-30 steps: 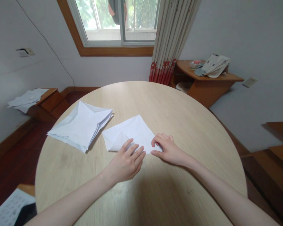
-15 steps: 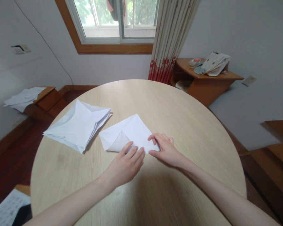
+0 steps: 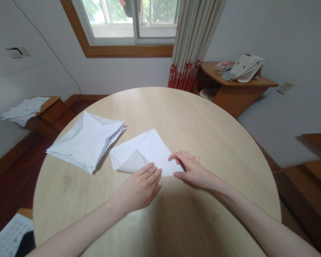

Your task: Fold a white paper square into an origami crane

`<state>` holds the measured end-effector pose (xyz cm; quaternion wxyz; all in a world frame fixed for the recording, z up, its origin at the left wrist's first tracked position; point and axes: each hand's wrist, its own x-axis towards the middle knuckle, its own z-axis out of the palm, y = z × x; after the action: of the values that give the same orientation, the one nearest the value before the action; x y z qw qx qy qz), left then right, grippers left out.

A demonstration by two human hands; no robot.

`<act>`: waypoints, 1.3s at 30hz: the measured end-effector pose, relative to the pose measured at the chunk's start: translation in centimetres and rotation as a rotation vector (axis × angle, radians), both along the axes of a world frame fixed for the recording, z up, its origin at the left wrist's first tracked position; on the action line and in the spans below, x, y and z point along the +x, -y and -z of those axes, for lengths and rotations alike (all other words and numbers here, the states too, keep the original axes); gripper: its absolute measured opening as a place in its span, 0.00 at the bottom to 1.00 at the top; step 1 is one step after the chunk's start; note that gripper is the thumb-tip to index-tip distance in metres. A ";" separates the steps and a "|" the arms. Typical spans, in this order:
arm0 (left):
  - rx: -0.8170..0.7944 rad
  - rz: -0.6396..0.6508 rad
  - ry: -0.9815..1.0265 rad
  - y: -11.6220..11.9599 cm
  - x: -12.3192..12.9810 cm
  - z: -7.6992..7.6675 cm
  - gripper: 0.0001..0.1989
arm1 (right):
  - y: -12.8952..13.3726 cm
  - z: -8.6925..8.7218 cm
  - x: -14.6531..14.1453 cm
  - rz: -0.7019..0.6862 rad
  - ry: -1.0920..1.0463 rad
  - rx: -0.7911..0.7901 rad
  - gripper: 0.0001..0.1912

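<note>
A folded sheet of paper [image 3: 146, 151] lies near the middle of the round table [image 3: 203, 142]. Both hands rest on its near edge at about six o'clock. The left hand [image 3: 140, 187] lies flat, fingers straight and close together, pinning the edge beside a raised flap. The right hand [image 3: 192, 171] sits at the sheet's four o'clock corner, fingers loosely curled, tips on the paper, gripping nothing. This looks like creasing a fold; pressing it flat calls for firm, even fingertip pressure. A stack of paper [image 3: 87, 141] lies at ten o'clock.

Both hands flat on folded white paper [image 3: 144, 151] (left hand [image 3: 140, 187], right hand [image 3: 194, 171]); paper stack [image 3: 87, 141] just beside.
</note>
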<state>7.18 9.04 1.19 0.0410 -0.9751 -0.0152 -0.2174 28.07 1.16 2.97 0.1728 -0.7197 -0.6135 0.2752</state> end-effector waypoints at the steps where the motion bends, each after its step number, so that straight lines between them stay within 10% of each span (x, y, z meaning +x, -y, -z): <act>1: -0.017 0.007 0.001 -0.1 -0.1 -0.1 0.14 | 0.2 -0.1 0.0 -0.009 0.007 -0.006 0.20; 27: 0.009 -0.005 0.087 0.2 0.1 -0.8 0.12 | 0.0 -1.2 3.2 -0.235 -0.157 -0.090 0.31; 34: 0.068 0.021 0.129 0.3 0.2 -0.5 0.10 | 0.2 -1.2 3.1 -0.125 -0.398 -0.044 0.16; 39: 0.069 0.029 0.112 0.1 0.2 -0.6 0.10 | 0.3 -0.6 0.8 -0.117 -0.177 0.217 0.05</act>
<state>7.37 8.91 1.81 0.0708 -0.9595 0.0043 -0.2727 28.88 0.88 3.56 0.2868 -0.6329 -0.6628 0.2791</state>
